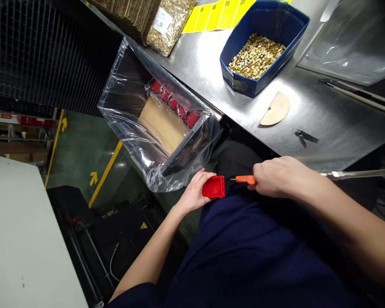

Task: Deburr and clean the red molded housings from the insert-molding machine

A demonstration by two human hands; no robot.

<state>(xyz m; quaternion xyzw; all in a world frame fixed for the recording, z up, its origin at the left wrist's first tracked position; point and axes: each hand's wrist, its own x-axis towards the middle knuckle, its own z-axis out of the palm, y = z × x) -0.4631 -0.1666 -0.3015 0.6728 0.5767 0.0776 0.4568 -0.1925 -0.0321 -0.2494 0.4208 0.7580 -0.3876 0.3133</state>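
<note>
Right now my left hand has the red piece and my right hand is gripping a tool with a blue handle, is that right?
Not quite: the tool has an orange handle, not blue, as the head view shows. Your left hand does hold the red piece, and your right hand grips the tool.

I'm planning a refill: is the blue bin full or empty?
Partly full: gold-coloured pieces lie in the blue bin, with bare inner wall above them.

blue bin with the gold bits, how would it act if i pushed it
The blue bin probably feels heavy for its size, given the many metallic-looking gold pieces inside. Its walls stand firmly upright, so it is likely stiff. It may slide rather than tip, its load lying low and the bench looking smooth.
</note>
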